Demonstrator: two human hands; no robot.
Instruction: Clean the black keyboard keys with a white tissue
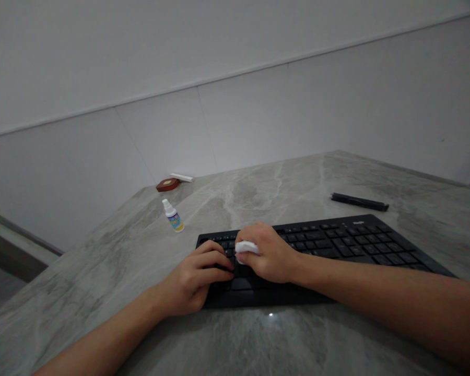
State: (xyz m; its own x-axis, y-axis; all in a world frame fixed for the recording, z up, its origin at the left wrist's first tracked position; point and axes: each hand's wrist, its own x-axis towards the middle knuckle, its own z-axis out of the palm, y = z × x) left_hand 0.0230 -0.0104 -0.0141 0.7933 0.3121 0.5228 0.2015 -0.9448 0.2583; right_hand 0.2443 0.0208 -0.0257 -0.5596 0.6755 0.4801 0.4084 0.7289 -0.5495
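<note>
A black keyboard [258, 295] lies on the marbled table, its number pad toward the right. My left hand [196, 274] grips the keyboard's left end, with bent fingers over the keys; its thumb is mostly hidden. Just to the right, my right hand [272, 253] is closed around a small white folded cloth [246, 247] and presses it close over the left-hand keys. Part of the cloth and the keys beneath it are hidden by the fingers. Beyond my left hand, a small white spray bottle [174, 218] with a colourful label stands upright.
Behind the keyboard's right half lies a black, pen-like object [359, 202]. A reddish-brown case [167, 185] and a flat white item [182, 177] sit at the far left corner. The grey marbled table [243, 198] meets a pale wall [258, 120] at the back.
</note>
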